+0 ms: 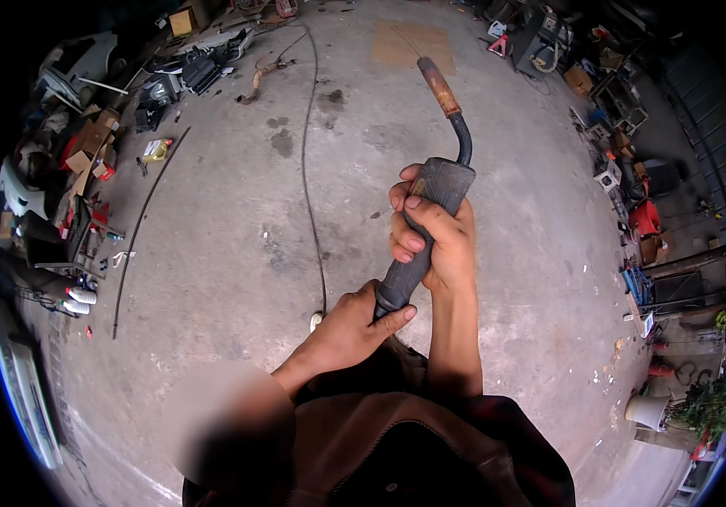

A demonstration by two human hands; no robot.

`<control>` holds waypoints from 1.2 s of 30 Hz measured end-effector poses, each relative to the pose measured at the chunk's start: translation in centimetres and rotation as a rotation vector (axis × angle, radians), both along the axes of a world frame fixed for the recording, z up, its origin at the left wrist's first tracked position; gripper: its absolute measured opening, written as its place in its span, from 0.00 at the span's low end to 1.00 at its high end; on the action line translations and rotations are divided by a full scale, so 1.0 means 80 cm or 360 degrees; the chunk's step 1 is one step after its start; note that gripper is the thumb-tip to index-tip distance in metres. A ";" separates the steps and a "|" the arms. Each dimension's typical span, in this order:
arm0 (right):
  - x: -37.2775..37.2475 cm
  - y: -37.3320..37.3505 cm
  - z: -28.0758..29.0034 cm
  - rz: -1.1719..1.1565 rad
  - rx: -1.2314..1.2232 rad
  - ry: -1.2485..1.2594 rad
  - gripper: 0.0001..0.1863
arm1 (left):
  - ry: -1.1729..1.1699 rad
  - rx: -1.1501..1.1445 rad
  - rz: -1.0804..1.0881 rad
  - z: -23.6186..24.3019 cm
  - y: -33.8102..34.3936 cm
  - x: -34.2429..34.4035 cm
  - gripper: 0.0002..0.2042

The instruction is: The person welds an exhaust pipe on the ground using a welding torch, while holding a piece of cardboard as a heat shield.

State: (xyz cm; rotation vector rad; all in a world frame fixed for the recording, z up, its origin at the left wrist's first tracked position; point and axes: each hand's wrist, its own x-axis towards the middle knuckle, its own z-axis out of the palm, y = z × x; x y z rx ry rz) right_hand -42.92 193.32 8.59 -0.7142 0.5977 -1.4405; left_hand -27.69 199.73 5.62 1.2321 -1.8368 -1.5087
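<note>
Hands grip a welding torch (pixel 427 207): right hand (pixel 435 238) closed around its grey handle, left hand (pixel 353 328) clasping the lower end, above the concrete floor (pixel 228 237).

Both hands grip a welding torch (pixel 427 215) held upright above a concrete floor (pixel 236 253). The right hand (pixel 430 237) wraps the upper part of the dark handle, fingers curled across its front just under the wider head. The left hand (pixel 354 325) closes around the handle's lower end, thumb lying across it. From the head a black curved neck rises to a rusty orange nozzle (pixel 439 87) pointing away from the person. A thin cable (pixel 308 169) runs across the stained floor, ending near the left hand at what may be a small connector. Cardboard boxes and scrap (pixel 92 144) crowd the left edge; a flat cardboard sheet (pixel 412 44) lies beyond the nozzle.
</note>
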 end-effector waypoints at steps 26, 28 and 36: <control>-0.032 0.185 0.150 0.0191 -0.0684 0.0388 0.27 | 0.0227 -0.0818 -0.0579 0.088 0.098 0.006 0.23; -0.029 0.190 0.156 0.0203 -0.0703 0.0415 0.28 | 0.0230 -0.0836 -0.0595 0.088 0.103 0.008 0.22; -0.020 0.184 0.144 0.0271 -0.0694 0.0281 0.28 | 0.0316 -0.0633 -0.0573 0.084 0.106 0.014 0.20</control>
